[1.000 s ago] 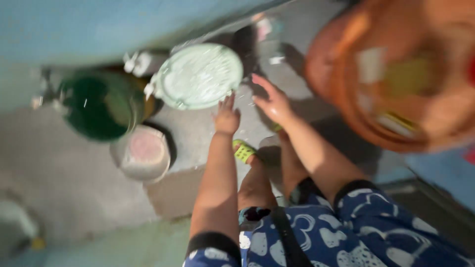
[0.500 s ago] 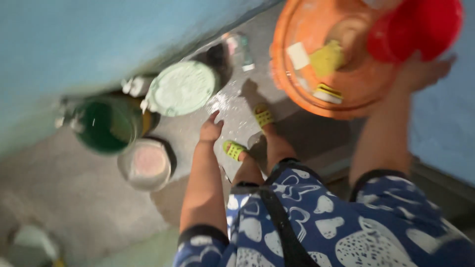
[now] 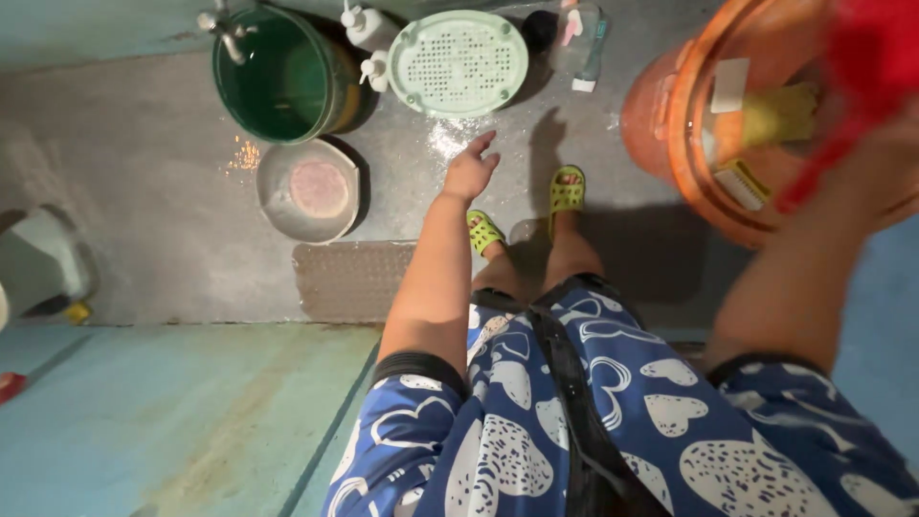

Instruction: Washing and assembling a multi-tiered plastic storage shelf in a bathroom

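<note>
my left hand point(image 3: 469, 172) hangs open in the middle of the frame, fingers spread, holding nothing, just below the round pale green tray point(image 3: 458, 63) at the top. my right hand point(image 3: 885, 144) is up at the right edge against the big orange tub point(image 3: 689, 124), but it is blurry and i cannot tell its grip. the green bucket point(image 3: 278, 72) sits upper left, the metal bowl point(image 3: 306, 191) under it.
</note>
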